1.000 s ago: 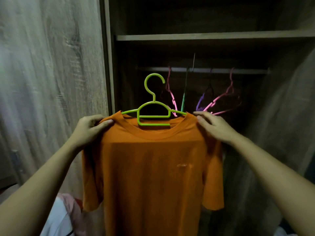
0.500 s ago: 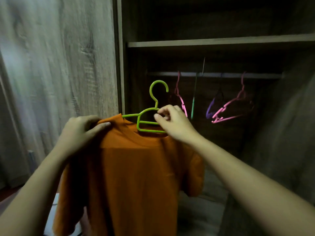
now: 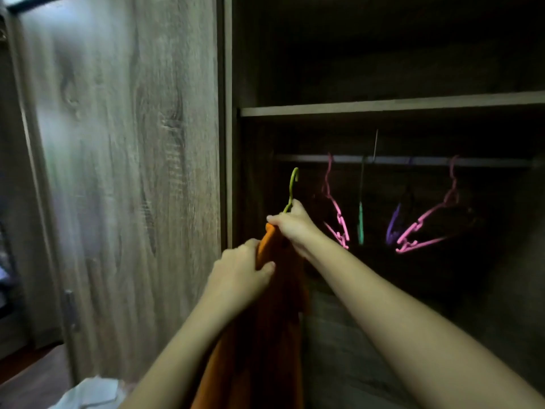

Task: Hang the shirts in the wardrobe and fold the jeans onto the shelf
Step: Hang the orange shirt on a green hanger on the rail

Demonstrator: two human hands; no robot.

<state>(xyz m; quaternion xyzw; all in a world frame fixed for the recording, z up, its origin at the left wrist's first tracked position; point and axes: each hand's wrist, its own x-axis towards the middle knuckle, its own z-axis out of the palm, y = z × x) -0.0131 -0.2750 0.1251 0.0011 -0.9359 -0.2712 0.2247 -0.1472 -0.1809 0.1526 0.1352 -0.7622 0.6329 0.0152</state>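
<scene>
An orange shirt [image 3: 265, 335] hangs edge-on from a green hanger [image 3: 292, 187] at the wardrobe's open left side. My right hand [image 3: 292, 225] grips the hanger just under its hook, where the shirt's collar meets it. My left hand [image 3: 239, 276] holds the shirt's near shoulder, thumb on the far side of the cloth. The hook points up and sits slightly below the hanging rail [image 3: 413, 160], apart from it. Most of the hanger is hidden inside the shirt.
Several bare hangers hang on the rail: a pink one [image 3: 336, 219], a green one [image 3: 360, 225], a purple one [image 3: 393, 228] and another pink one [image 3: 424, 228]. A wooden shelf [image 3: 383, 106] runs above the rail. The wardrobe door [image 3: 124, 187] stands left. White cloth [image 3: 91, 394] lies on the floor.
The shirt has turned from facing me to edge-on and moved toward the rail. My right hand went from the shirt's shoulder to the hanger's neck. The view has risen and shifted left.
</scene>
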